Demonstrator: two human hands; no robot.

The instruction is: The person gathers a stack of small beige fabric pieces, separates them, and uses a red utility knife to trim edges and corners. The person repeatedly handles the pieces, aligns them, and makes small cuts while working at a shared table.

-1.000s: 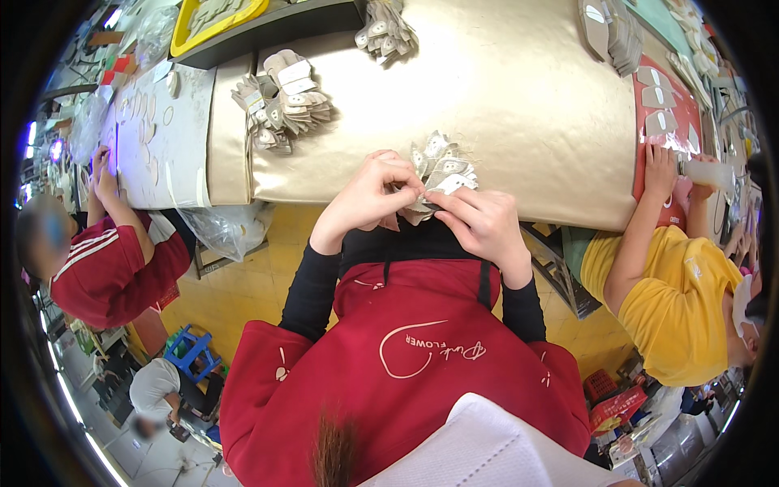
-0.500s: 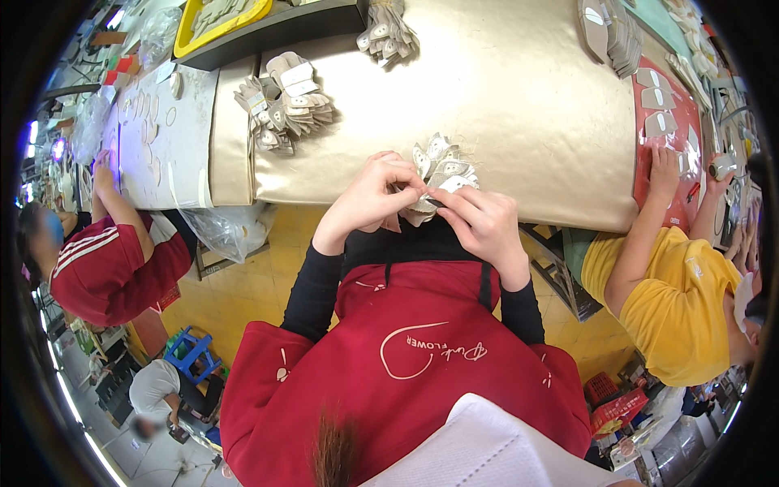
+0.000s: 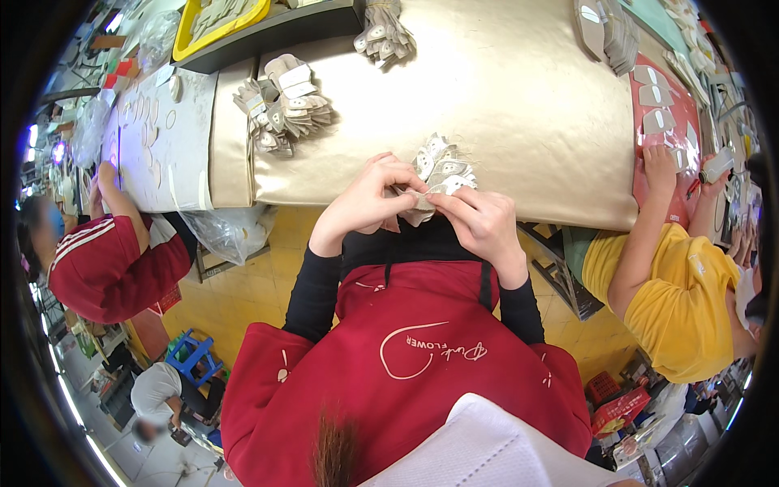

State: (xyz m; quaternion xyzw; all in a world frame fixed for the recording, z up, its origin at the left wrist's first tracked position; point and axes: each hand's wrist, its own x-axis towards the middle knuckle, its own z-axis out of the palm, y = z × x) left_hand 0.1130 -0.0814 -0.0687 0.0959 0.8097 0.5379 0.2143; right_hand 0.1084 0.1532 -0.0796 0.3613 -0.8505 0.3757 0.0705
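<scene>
At the table's near edge I have a bundle of small beige-grey cut pieces (image 3: 445, 169) with punched holes and fine loose threads along their edges. My left hand (image 3: 365, 199) is closed on the bundle's near left side, thumb and forefinger pinched at a light piece (image 3: 418, 214). From the right, my right hand (image 3: 484, 231) meets it with fingertips pinched together, almost touching the left ones. Whatever lies between the right fingertips is too small and covered to name.
Similar bundles (image 3: 288, 105) lie to the left and another bundle (image 3: 385, 36) at the back. A yellow tray (image 3: 185, 36) sits in a black box at the back left. Co-workers sit on both sides; the one in yellow (image 3: 673, 300) works at a red board (image 3: 649, 146).
My hands stay nearly in place over the bundle, fingers shifting slightly. A small dark item at my right fingertips no longer shows clearly. On the right, the co-worker's hand with a white bottle-like thing shifted.
</scene>
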